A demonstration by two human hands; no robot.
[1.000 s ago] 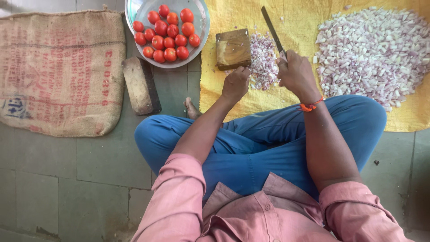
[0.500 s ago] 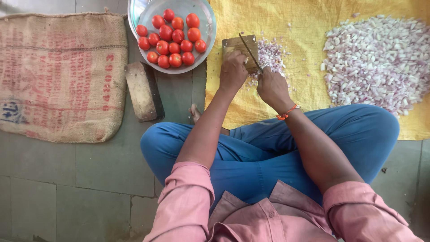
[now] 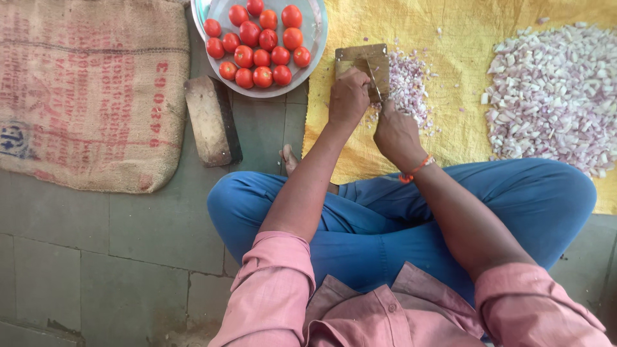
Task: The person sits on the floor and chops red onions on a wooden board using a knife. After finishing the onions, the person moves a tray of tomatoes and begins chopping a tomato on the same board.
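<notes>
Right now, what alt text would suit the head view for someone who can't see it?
Seated cross-legged on a tiled floor, a person steadies a small wooden board with the left hand while the right hand chops onion with a knife on a yellow cloth. A bowl of tomatoes sits nearby.

Floor-level food-prep spot: tiled floor (image 3: 128, 257), bowl of tomatoes (image 3: 260, 45), chopped onion heap (image 3: 553, 96).

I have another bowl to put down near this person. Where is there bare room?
Bare yellow cloth lies between the small chopped pile and the big onion heap. Bare floor tiles lie below the burlap sack. It is crowded around the chopping board, where the left hand, right hand and knife work.
</notes>
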